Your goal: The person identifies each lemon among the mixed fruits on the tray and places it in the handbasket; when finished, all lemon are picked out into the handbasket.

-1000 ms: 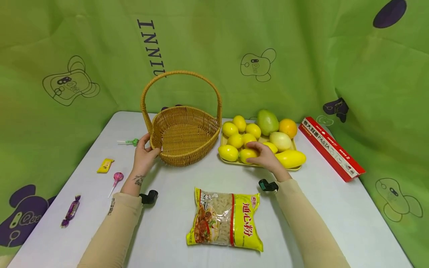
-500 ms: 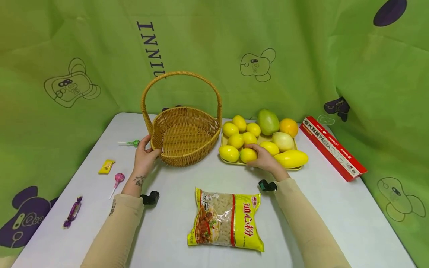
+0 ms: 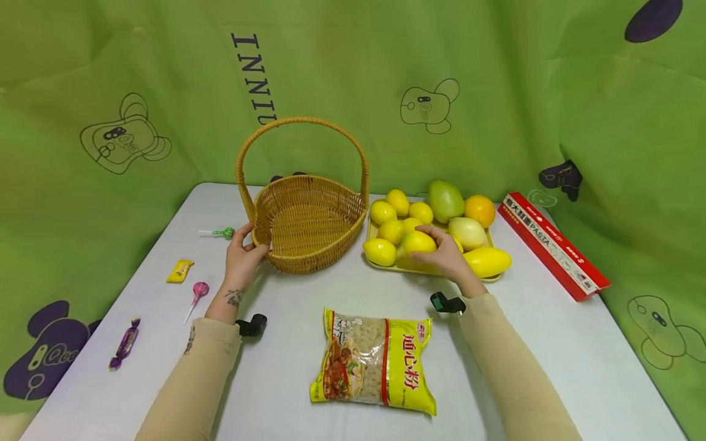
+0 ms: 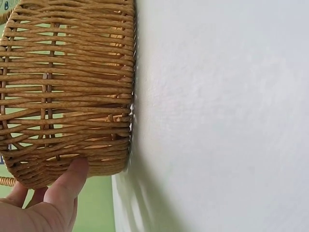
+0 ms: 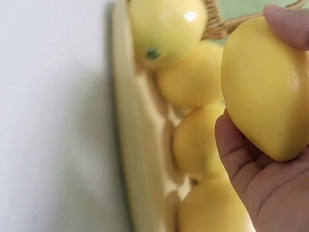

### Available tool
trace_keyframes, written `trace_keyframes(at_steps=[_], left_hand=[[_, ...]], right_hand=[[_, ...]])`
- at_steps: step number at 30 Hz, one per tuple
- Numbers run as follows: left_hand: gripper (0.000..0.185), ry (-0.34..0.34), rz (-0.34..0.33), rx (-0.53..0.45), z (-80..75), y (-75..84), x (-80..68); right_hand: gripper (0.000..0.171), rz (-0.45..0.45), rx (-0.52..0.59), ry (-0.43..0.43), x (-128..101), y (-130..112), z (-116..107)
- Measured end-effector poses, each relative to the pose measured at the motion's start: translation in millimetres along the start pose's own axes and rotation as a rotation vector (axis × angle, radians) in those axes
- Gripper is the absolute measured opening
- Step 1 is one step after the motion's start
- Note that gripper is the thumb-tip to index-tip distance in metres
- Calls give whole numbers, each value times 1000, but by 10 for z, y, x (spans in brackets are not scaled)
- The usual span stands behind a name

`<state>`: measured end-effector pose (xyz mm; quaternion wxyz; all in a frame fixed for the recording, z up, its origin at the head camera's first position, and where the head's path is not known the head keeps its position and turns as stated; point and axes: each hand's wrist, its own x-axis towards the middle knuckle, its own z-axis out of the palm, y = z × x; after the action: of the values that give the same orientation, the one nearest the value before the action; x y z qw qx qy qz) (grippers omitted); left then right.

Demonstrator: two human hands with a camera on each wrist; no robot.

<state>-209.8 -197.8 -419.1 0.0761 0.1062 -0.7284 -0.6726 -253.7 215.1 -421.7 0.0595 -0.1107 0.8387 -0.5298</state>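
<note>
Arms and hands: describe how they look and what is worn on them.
The left sleeve and right sleeve are long and beige. The left hand and right hand wear no gloves. A dark, tattoo-like marking shows just beyond the left cuff. A small black device sits at the left wrist, a similar one at the right.

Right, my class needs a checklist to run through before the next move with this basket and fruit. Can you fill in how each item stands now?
1. Right hand grips the lemon: ok, thumb and fingers on it.
2. Left hand holds the basket: ok, at its left side.
3. Basket upright: ok, handle arching above.
4. Held lemon clear of the other lemons: cannot tell, they overlap in both views.
5. Held lemon over the basket: not ok, it is above the tray.
6. Pasta bag not between tray and basket: ok, it lies nearer the person.
</note>
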Motion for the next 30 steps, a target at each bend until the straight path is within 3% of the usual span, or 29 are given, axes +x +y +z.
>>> trace_keyframes(at_steps=[8, 14, 22, 30], left_hand=[[68, 3, 5, -13, -6, 11, -5], [70, 8, 33, -26, -17, -8, 22], [81, -8, 64, 0, -48, -6, 53], [84, -29, 70, 4, -29, -64, 58]], right_hand=[[64, -55, 172, -32, 81, -333, 81], [64, -102, 238, -89, 320, -700, 380], [62, -123, 149, -201, 637, -1180, 1079], [61, -168, 62, -299, 808, -1342, 1683]])
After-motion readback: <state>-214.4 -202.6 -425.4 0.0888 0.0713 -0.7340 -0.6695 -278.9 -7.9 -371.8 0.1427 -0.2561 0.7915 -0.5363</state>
